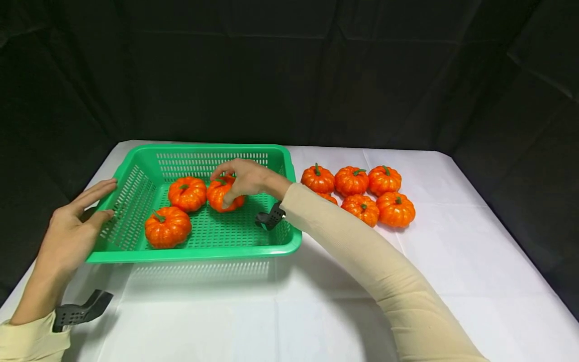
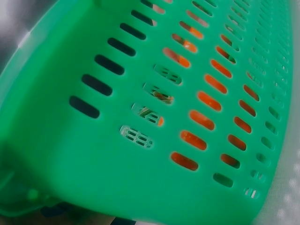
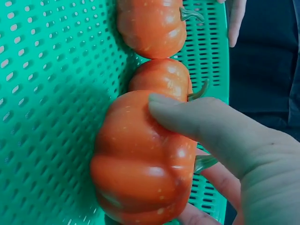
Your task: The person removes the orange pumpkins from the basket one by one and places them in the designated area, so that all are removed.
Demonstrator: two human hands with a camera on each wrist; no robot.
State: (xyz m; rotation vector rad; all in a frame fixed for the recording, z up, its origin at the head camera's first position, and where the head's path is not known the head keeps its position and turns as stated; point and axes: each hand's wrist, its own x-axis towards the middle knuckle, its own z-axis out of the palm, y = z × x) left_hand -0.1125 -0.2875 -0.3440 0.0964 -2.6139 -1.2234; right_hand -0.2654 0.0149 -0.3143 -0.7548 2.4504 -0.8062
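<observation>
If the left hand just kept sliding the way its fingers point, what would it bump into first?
Most likely the green basket: the left hand has straight fingers aimed at its left wall, already at or nearly touching the rim. Depth is unclear, so actual contact cannot be confirmed.

A white table [image 1: 452, 261] stands before a black backdrop [image 1: 316, 70]. Toward its far edge, right of centre, six pumpkins [image 1: 357, 193] sit in a tight cluster: three in a far row, three nearer, one of these mostly hidden. All are orange with green stems, touching or just beside one another.
</observation>
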